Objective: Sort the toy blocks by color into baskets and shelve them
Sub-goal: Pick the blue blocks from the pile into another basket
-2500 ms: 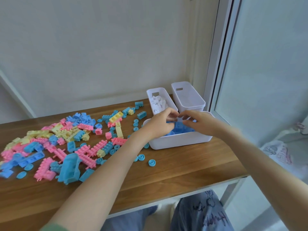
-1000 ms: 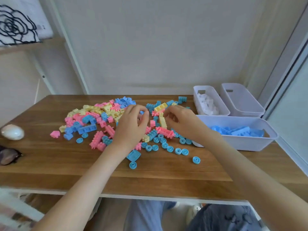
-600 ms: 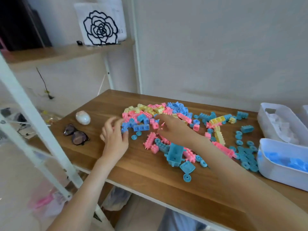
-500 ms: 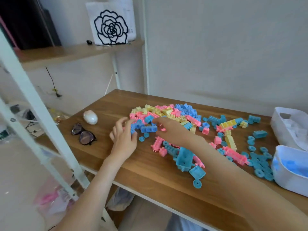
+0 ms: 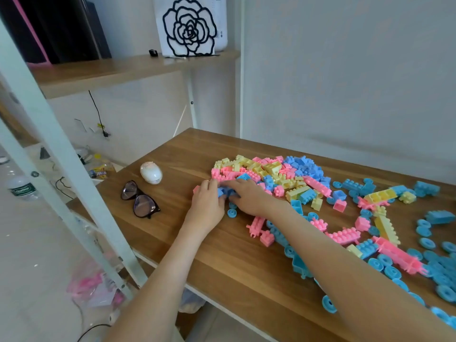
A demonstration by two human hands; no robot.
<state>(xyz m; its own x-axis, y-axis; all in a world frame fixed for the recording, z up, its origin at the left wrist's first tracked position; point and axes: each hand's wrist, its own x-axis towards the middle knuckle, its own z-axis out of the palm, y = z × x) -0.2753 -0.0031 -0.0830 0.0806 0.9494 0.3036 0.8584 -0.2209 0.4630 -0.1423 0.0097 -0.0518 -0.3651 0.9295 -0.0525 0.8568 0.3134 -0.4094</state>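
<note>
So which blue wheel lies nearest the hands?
The blue wheel just on the near side of where the left hand and right hand meet; the other wheels sit further right.

soft even daylight, faint shadows, edges bowed by wide-angle.

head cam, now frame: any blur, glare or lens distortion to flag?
Head view: soft, even daylight, faint shadows only; wide-angle warp slants the white shelf post; the floor at left is washed out; the blue wheels at the right edge go soft, while the block pile in the centre is sharp.
</note>
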